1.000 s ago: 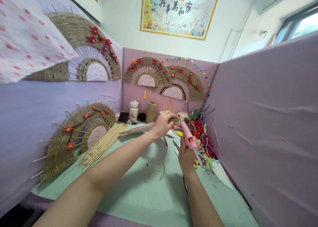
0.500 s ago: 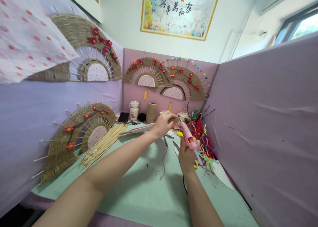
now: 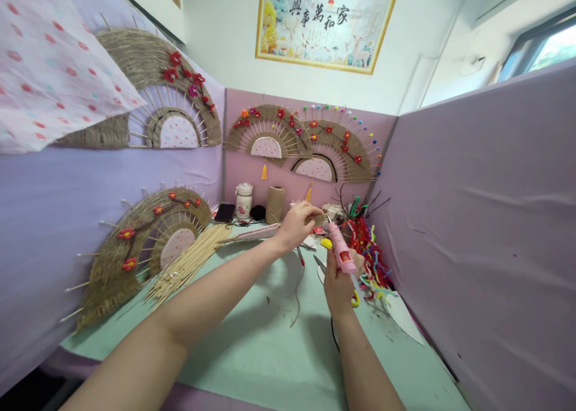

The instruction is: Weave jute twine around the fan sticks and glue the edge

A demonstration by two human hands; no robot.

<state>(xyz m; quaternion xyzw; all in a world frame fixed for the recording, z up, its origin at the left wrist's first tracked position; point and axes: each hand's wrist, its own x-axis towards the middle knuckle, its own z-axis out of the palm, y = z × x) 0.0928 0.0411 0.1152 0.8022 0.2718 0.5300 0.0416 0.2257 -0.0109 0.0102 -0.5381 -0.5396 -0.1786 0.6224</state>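
My right hand [image 3: 338, 282] grips a pink hot glue gun [image 3: 341, 246], its nozzle pointing up and away from me. Just left of the nozzle is my left hand [image 3: 297, 224], thumb and fingers pinched together. A thin tan bit shows at those fingertips, too small to name. Behind my left wrist, a flat pink-and-brown piece [image 3: 252, 234] is seen nearly edge-on, partly hidden by the arm. Scissors with yellow handles [image 3: 355, 299] lie partly under my right hand. A loose strand of cord [image 3: 297, 303] rests on the green tabletop [image 3: 252, 345].
Bamboo sticks [image 3: 191, 264] lie at left beside a twine fan [image 3: 108, 267]. At the back stand a white jar [image 3: 243, 201] and a twine spool [image 3: 275, 205], near a phone [image 3: 224, 212]. Coloured pipe cleaners [image 3: 371, 255] pile at right. Partition walls [image 3: 472, 219] enclose the table.
The glue stick's end behind the gun sticks out less than before. Both hands keep nearly the same place; the view has shifted very slightly.
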